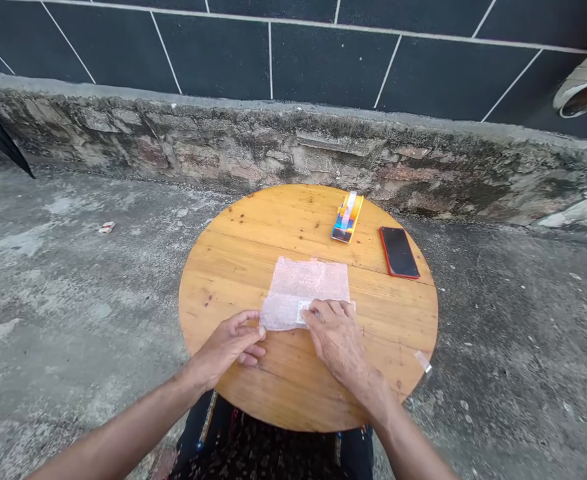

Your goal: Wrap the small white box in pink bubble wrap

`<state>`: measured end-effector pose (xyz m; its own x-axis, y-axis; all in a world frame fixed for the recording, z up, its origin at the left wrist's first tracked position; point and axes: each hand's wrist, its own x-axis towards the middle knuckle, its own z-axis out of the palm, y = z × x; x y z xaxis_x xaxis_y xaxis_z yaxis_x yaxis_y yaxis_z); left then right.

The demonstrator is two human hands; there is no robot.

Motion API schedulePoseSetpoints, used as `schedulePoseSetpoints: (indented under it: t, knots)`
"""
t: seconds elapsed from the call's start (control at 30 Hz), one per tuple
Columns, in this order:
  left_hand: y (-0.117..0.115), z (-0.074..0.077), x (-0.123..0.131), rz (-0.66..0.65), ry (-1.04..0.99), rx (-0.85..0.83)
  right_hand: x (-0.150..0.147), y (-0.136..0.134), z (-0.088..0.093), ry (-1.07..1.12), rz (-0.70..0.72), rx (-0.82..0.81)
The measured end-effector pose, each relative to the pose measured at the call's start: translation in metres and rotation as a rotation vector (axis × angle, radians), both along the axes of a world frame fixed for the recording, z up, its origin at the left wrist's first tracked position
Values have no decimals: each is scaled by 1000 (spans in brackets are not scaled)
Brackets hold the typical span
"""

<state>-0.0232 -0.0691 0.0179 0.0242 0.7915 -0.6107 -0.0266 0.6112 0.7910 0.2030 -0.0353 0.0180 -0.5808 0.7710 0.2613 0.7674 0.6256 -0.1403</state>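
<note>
A pinkish, translucent sheet of bubble wrap (309, 277) lies on the round wooden table, its near part folded over into a flat strip. Beneath or within this fold is a small white printed item (302, 311), partly covered by my right fingers. My left hand (236, 341) pinches the left near corner of the fold between thumb and forefinger, the other fingers loosely curled. With bent fingers, my right hand (337, 337) grips the right part of the fold over the white item. What lies under the right palm is hidden.
A yellow and blue tape dispenser (347, 217) stands at the back of the table (233, 267). Right of it lies a phone (399, 252) with a red edge. A piece of clear tape (423, 362) hangs off the right rim. Behind is a low stone ledge (233, 150).
</note>
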Motion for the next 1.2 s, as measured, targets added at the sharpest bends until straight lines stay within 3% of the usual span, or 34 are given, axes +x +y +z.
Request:
schedulePoseSetpoints:
  t: [0.33, 0.53, 0.9, 1.2]
  knots:
    - [21, -15, 28, 158, -18, 48, 0, 0, 1, 1, -12, -8]
    - [26, -15, 37, 237, 65, 47, 1, 1, -1, 13, -4, -10]
    - [41, -7, 45, 68, 146, -9, 1, 2, -5, 23, -3, -15]
    - [51, -3, 56, 23, 191, 19, 0, 2, -1, -29, -6, -24]
